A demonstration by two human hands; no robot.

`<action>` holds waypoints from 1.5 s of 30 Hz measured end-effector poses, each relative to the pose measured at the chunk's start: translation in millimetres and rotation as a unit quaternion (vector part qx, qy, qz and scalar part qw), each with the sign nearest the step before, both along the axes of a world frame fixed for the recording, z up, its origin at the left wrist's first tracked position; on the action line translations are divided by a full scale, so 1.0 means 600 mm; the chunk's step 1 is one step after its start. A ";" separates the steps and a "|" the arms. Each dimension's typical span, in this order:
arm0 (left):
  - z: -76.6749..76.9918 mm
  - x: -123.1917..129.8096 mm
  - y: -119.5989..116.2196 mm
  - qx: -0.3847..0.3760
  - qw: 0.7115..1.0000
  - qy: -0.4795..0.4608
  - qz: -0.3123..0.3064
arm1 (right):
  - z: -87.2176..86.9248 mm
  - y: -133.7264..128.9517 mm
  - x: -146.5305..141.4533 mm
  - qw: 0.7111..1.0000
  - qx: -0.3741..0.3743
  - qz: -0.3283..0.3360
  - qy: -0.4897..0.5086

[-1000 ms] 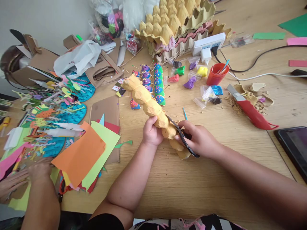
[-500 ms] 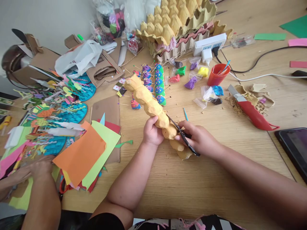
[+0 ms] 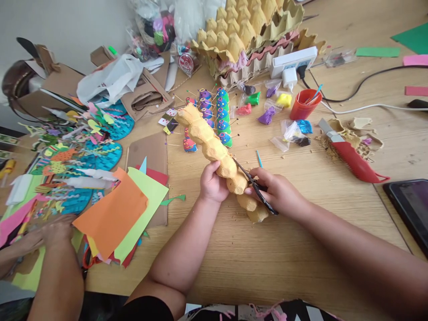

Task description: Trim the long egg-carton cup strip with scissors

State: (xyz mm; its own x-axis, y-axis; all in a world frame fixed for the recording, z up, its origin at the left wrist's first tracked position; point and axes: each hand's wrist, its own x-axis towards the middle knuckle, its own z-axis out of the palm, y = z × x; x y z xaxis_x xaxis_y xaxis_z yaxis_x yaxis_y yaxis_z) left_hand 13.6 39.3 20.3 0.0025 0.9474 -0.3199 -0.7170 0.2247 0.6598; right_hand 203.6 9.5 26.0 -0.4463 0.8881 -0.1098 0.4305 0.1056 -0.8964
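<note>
My left hand (image 3: 214,183) grips a long, yellow-painted strip of egg carton (image 3: 214,146) with its thumb on top; the strip slants from upper left to lower right. Black-handled scissors (image 3: 259,192) are in my right hand (image 3: 279,191), their blades lying along the strip's right edge. A second yellow carton piece (image 3: 257,213) rests on the table beneath the lower end. Behind the strip stand decorated carton caterpillars, one green and blue (image 3: 223,117), one purple (image 3: 205,104), and one red and blue (image 3: 190,143).
Egg trays (image 3: 230,38) are stacked at the back. A red cup (image 3: 305,104), clay packets and a red-handled saw (image 3: 354,158) lie to the right. Coloured paper (image 3: 112,211) and another person's hands (image 3: 56,232) are at left.
The strip's upper end has shifted slightly to the right, and the scissors' handles have tilted up a little. Both hands keep their hold.
</note>
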 end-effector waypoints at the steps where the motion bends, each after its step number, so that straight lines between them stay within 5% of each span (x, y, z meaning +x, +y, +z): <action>1: -0.001 -0.001 0.000 0.003 1.000 -0.004 -0.002 | -0.002 0.000 0.000 1.000 0.004 -0.006 0.007; 8: 0.004 -0.003 0.001 -0.008 0.999 -0.034 -0.015 | 0.001 -0.005 0.003 0.999 0.030 0.000 0.039; 19: 0.005 -0.012 0.003 -0.038 0.993 -0.064 -0.089 | 0.001 -0.008 0.004 0.971 0.168 -0.010 -0.168; 45: 0.002 -0.017 0.003 -0.003 0.991 -0.097 -0.087 | -0.007 -0.004 0.009 0.930 0.281 -0.008 -0.235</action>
State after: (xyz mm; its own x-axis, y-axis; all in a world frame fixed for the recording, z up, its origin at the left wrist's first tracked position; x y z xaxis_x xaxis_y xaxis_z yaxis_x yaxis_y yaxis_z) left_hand 3.6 41.0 21.3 0.2284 0.9254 -0.3023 -0.7800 0.3598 0.5120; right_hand 208.8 6.9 21.8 -0.4518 0.8706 0.1948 0.7668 0.4906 -0.4139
